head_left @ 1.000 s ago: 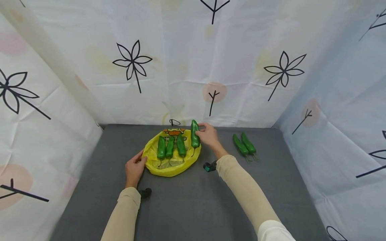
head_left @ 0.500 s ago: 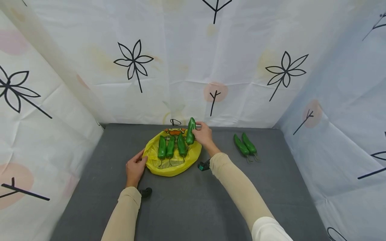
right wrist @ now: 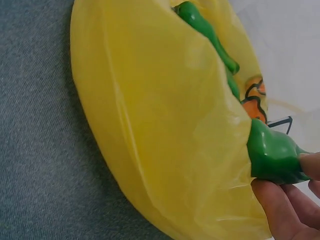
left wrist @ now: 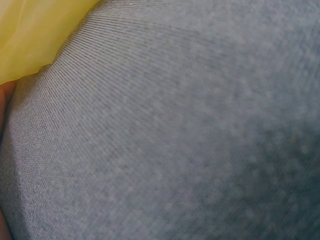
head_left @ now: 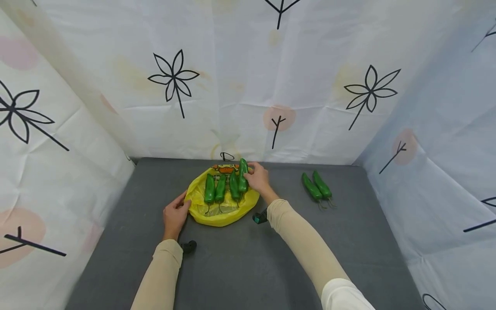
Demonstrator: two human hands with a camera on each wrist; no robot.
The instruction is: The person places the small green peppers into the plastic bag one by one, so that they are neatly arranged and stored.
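Observation:
A yellow plastic bag (head_left: 217, 220), opened wide into a round shape, lies near the back of the table. Inside it, three green chili peppers (head_left: 209, 189) lie side by side with stems toward me. My right hand (head_left: 258, 177) pinches another green chili pepper (head_left: 243, 175) between thumb and fingers, just right of those three. The right wrist view shows this pepper (right wrist: 272, 152) partly behind the bag's side (right wrist: 155, 115). My left hand (head_left: 175, 216) grips the bag's left rim; the left wrist view catches only a sliver of fingers by the yellow plastic (left wrist: 35, 40).
Two more green chili peppers (head_left: 317, 187) lie on the dark grey table (head_left: 232, 267) to the right of my right hand. White cloth (head_left: 232, 86) with drawn flowers hangs behind the table and along both sides.
My right hand has carried its pepper left, then lowered it beside the row of peppers in the bag. The left hand stays on the bag's rim.

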